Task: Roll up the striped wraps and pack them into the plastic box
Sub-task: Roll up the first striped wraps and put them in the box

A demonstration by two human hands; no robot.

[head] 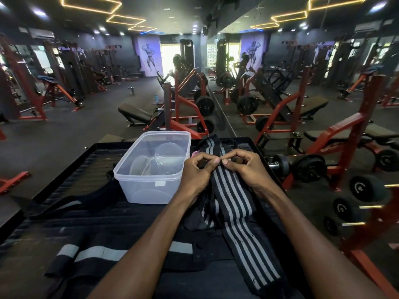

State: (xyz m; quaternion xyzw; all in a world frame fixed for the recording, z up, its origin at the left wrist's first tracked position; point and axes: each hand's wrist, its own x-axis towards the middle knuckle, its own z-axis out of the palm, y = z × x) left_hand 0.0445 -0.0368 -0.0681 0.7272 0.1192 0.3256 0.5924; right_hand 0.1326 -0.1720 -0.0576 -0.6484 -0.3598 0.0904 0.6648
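Both hands, left hand (195, 172) and right hand (246, 169), pinch the black grey-striped elastic wrap (235, 201) end to start a tight roll beside the clear plastic box (151, 186).

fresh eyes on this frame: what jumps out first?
Dead centre, the left hand and the right hand pinch one end of a black-and-grey striped wrap that trails back toward the camera. Just left of them a clear plastic box stands open on the black table, with no wrap in it yet. Behind, a gym with red-framed benches and a dumbbell rack on the right.
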